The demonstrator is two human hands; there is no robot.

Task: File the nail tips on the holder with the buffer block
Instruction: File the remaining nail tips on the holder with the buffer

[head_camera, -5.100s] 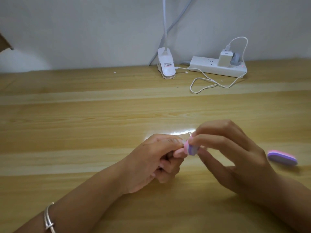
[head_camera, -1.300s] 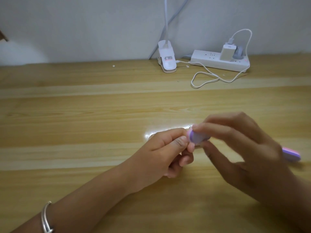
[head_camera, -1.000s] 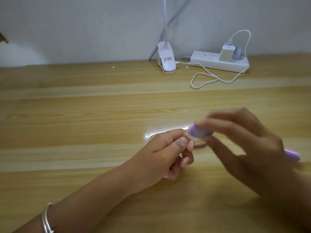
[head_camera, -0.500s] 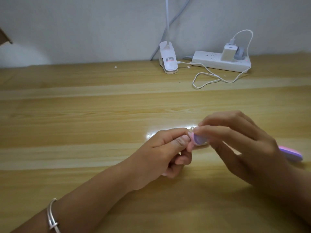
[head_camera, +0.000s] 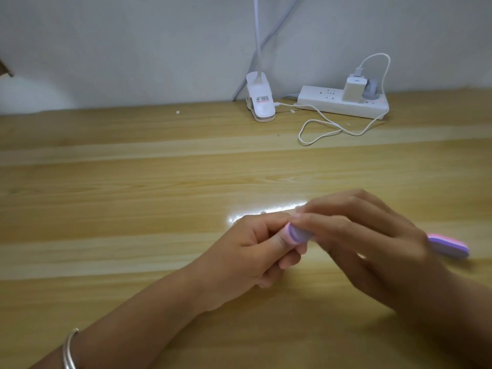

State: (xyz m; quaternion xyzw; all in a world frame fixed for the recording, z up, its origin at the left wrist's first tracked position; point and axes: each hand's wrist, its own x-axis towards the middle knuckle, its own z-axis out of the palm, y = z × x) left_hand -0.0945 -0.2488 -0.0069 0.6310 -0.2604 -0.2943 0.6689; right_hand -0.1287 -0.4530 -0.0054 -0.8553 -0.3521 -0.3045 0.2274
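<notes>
My right hand [head_camera: 372, 246] pinches a small pink and purple buffer block [head_camera: 297, 233] between thumb and fingers, its end pressed against my left thumb tip. My left hand [head_camera: 250, 257] is curled in a fist around the nail tip holder, which is almost wholly hidden inside the fingers. The nail tips themselves cannot be made out. Both hands hover just above the wooden table [head_camera: 133, 198], near its middle.
A second pink and purple buffer block [head_camera: 450, 246] lies on the table just right of my right hand. At the back stand a white clip lamp base [head_camera: 261, 101], a white power strip [head_camera: 343, 102] with a charger, and a looped white cable [head_camera: 319, 131].
The buffer block has slid back and forth across the held piece; since half a second ago my right hand has shifted slightly left and down, closer to my left thumb.
</notes>
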